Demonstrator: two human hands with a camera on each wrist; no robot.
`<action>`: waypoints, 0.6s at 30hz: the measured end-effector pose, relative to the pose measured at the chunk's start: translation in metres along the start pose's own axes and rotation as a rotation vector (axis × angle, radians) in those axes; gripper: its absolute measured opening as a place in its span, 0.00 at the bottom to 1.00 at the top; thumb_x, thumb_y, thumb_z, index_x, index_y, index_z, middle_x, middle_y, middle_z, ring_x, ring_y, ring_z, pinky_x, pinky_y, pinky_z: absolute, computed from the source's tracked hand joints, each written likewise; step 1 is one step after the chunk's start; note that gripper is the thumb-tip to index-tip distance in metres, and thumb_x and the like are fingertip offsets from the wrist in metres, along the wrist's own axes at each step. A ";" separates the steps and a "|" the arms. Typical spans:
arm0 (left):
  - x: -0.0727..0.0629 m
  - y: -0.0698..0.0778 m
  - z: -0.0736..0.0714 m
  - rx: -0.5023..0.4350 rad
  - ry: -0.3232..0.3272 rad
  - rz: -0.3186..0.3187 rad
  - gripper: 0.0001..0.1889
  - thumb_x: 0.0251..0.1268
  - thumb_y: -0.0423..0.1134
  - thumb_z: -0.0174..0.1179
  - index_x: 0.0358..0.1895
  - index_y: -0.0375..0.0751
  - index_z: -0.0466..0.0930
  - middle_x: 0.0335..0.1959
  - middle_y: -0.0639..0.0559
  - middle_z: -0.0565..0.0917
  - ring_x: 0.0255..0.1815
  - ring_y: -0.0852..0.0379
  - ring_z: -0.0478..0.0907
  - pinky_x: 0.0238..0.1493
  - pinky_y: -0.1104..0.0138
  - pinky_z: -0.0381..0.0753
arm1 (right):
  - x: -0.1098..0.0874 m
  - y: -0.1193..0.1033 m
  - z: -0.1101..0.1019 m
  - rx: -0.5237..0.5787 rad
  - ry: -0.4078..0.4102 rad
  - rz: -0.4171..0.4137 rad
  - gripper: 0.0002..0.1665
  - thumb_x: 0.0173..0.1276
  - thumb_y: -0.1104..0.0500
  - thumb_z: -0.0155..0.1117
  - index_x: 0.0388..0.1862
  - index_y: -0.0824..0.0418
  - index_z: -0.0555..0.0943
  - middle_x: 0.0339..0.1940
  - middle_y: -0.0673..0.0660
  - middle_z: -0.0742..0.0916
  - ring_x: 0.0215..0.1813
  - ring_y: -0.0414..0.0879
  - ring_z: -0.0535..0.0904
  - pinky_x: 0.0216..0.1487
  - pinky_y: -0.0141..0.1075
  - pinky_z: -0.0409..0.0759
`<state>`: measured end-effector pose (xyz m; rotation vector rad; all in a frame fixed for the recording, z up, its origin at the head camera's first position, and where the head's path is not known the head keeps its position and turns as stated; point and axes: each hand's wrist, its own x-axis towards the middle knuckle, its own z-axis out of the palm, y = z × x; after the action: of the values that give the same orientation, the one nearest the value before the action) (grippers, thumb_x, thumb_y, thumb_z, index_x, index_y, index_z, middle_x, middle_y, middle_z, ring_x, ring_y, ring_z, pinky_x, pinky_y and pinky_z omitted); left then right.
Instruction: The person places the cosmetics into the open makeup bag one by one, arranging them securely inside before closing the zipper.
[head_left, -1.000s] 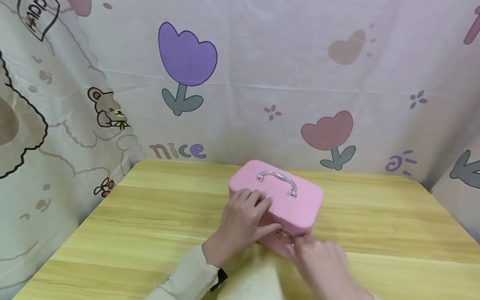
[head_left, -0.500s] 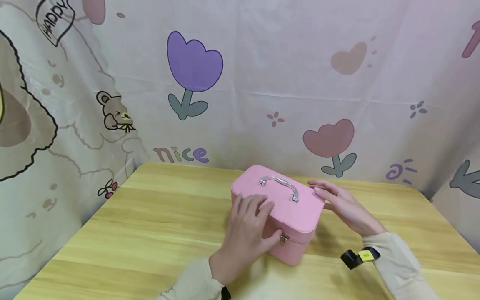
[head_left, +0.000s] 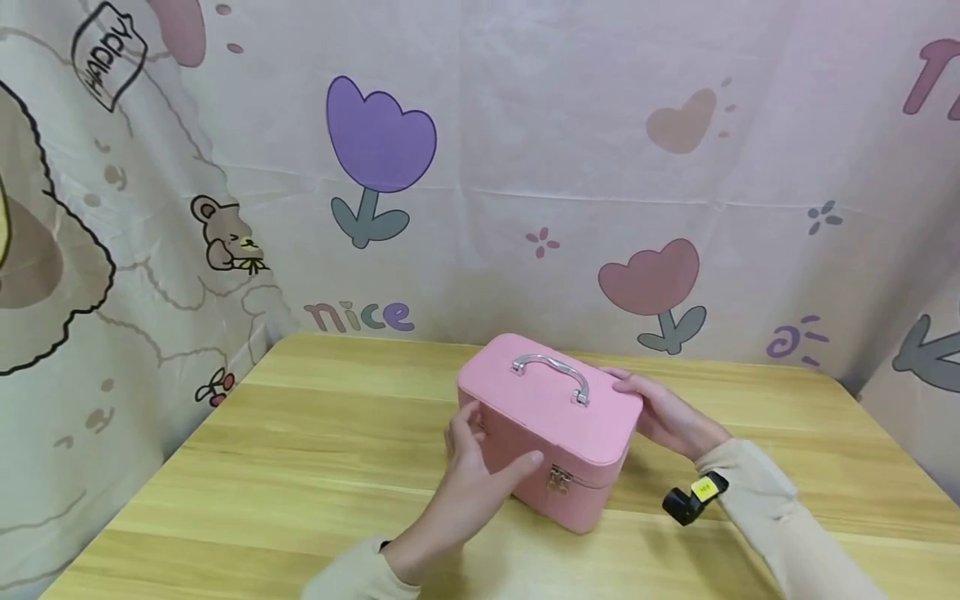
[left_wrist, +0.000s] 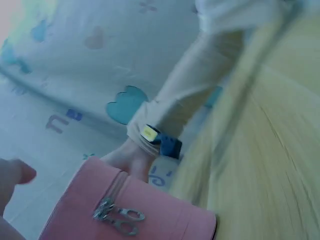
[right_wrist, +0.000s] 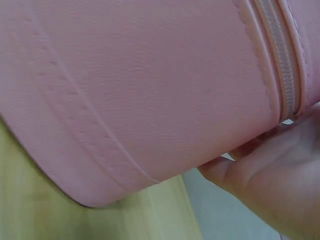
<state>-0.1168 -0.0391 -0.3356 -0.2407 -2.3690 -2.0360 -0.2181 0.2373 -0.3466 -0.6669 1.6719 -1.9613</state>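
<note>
A pink zippered case (head_left: 551,400) with a silver handle (head_left: 552,367) on its lid stands at an angle on the wooden table. My left hand (head_left: 468,496) is at its front left side, thumb spread away from the fingers, the far fingertips close against the wall. Whether they press on it I cannot tell. My right hand (head_left: 667,412) rests at the back right corner, thumb by the lid's edge and fingers partly hidden behind. Two zipper pulls (left_wrist: 122,220) hang together near the front corner. In the right wrist view the zipper (right_wrist: 280,55) runs closed along the side.
The wooden table (head_left: 337,450) extends on both sides of the case. Behind it hangs a printed curtain (head_left: 510,125) with flowers and bears. A black wrist camera (head_left: 684,504) is strapped at the right sleeve.
My right hand has left the zipper pulls at the front corner and gone round to the case's back right side. The left hand has come off the lid's edge and spread its thumb.
</note>
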 end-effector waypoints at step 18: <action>0.115 -0.055 -0.035 -0.117 -0.557 0.195 0.45 0.55 0.48 0.57 0.73 0.35 0.47 0.74 0.36 0.52 0.73 0.41 0.51 0.67 0.50 0.59 | -0.020 -0.007 0.034 -0.204 0.414 0.001 0.43 0.69 0.62 0.52 0.76 0.68 0.43 0.73 0.71 0.55 0.73 0.60 0.51 0.71 0.56 0.45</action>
<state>-0.2407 -0.0686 -0.3723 -1.1258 -2.3538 -2.2307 -0.1815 0.2254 -0.3358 -0.3405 2.1368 -2.0457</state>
